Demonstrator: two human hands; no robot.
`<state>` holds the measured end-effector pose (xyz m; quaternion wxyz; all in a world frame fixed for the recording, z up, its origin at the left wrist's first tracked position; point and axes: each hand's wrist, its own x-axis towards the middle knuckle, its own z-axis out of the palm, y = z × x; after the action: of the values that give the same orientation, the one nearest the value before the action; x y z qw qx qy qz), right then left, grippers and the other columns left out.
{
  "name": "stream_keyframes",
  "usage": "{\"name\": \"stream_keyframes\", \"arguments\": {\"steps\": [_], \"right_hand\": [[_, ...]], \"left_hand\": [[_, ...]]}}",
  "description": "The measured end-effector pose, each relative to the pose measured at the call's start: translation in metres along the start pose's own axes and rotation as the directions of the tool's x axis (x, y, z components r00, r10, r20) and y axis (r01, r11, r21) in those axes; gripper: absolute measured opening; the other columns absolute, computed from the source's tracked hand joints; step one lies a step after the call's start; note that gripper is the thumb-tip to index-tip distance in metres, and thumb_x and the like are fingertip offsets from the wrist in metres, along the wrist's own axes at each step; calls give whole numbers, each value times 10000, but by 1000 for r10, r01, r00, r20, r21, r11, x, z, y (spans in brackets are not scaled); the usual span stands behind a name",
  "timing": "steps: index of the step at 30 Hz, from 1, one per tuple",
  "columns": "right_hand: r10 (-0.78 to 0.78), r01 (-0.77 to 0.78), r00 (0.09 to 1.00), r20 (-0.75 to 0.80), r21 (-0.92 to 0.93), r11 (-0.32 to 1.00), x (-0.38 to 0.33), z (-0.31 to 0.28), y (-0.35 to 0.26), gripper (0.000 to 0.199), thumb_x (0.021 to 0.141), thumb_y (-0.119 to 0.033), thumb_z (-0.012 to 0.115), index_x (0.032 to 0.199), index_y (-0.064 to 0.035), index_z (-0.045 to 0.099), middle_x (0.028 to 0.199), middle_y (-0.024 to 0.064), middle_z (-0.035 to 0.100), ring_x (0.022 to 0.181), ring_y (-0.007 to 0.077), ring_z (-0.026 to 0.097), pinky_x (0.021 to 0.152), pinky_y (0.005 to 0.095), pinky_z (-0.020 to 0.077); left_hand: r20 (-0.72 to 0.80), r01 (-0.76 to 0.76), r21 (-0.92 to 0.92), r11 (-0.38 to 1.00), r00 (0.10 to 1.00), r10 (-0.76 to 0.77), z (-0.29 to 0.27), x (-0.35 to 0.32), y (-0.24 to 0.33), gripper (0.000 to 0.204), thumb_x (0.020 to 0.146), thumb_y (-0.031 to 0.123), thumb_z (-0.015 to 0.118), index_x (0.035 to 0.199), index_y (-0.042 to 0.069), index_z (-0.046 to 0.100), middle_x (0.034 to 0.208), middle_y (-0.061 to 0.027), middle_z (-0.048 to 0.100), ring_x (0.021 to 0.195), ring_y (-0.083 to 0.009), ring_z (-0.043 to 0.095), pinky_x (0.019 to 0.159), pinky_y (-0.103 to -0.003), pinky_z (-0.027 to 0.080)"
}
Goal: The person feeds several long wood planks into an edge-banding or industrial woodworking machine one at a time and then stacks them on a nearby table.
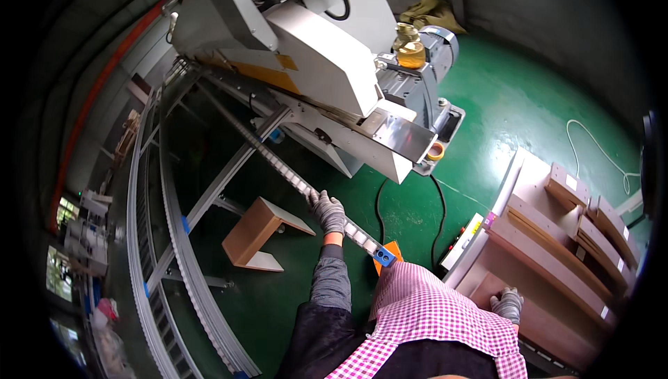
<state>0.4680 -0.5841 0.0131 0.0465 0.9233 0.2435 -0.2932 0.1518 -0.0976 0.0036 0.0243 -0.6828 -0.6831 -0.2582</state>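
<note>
My left hand (327,212), in a grey-striped knit glove, reaches forward and rests closed over a narrow roller rail (289,174). The rail carries a row of white rollers and ends in a blue cap (383,256) near my waist. To my right, my right hand (507,304), gloved the same way, lies on a flat reddish-brown panel (550,323) with its fingers laid over the surface. Its fingertips are small and partly hard to make out. Beside that panel are several long brown panels (557,257), some with white labels, stacked on a pale support.
Ahead stands a large white machine (323,55) with a grey motor (438,48) and a tape roll (435,151). Curved roller tracks (170,219) run along my left. A brown angled board piece (261,233) sits on the green floor, near black cables (442,219).
</note>
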Motion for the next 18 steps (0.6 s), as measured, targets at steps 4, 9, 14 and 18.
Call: {"name": "stream_keyframes", "arguments": {"steps": [4,9,14,18], "right_hand": [[0,0,1000,3,-47,999,6,-7,-5,409,808,-400,674,1062,-80,682,1203,172,595,1155,302,565,1055,474,363],[-16,18,999,34,-63,998,9,-9,-5,411,810,-421,664,1040,-81,693,1190,175,607,1169,304,563,1061,466,363],[-5,8,999,32,-91,996,14,-3,-3,432,811,-436,655,1060,-84,693,1196,174,606,1160,312,568,1056,462,371],[-1,5,999,47,-94,996,16,-2,-3,443,812,-437,652,1072,-80,693,1201,176,605,1163,318,566,1056,465,373]], "left_hand": [[-24,10,-5,1000,1000,-10,-8,-7,1,320,833,203,608,1115,67,673,1440,-156,453,1366,-344,360,1143,-454,283],[-43,2,2,1000,999,-2,-9,-7,3,316,817,197,623,1095,57,680,1407,-163,480,1347,-344,377,1148,-423,303],[-19,16,-5,1000,1000,-16,-9,-6,5,314,824,185,620,1104,52,676,1412,-160,475,1358,-336,364,1158,-417,290],[-15,20,-21,1000,1000,-21,-9,-6,6,315,825,178,621,1103,41,673,1412,-163,473,1358,-337,361,1164,-417,283]]}}
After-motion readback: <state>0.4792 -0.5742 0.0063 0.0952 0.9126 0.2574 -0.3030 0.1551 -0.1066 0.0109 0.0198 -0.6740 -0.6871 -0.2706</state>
